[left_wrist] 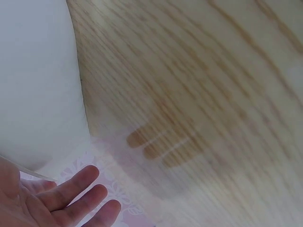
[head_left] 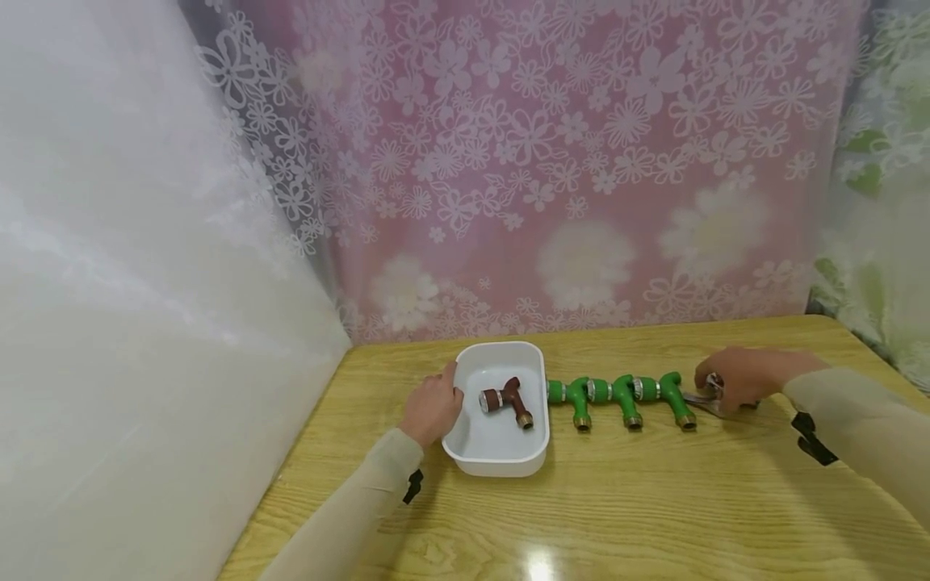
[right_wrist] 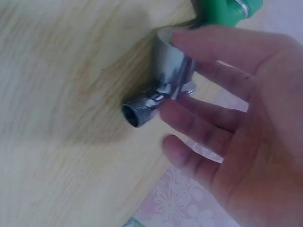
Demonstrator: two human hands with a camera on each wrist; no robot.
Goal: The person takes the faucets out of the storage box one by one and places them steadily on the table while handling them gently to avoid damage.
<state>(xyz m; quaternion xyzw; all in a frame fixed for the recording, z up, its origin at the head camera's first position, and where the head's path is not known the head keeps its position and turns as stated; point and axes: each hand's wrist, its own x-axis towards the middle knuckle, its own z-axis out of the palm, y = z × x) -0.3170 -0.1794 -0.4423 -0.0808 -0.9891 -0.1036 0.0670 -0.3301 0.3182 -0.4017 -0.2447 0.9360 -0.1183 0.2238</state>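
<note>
My left hand point(head_left: 432, 405) grips the left rim of a white plastic basin point(head_left: 497, 466). In the left wrist view, three of its fingers point(left_wrist: 78, 182) spread loosely outside the basin wall, and the thumb is out of sight. A dark red tap point(head_left: 513, 401) with a brass-coloured end lies inside the basin. To the right, my right hand point(head_left: 735, 379) reaches down to the table and holds a chrome tap point(right_wrist: 173, 66) in its fingers; the thumb is mostly hidden. The chrome tap is beside the rightmost of three green taps point(head_left: 623, 397).
The green taps lie in a row on the wooden table point(head_left: 617, 508), running rightward from the basin's side. A pink flowered curtain point(head_left: 508, 202) hangs behind the table. White sheeting point(head_left: 145, 307) stands along the left edge.
</note>
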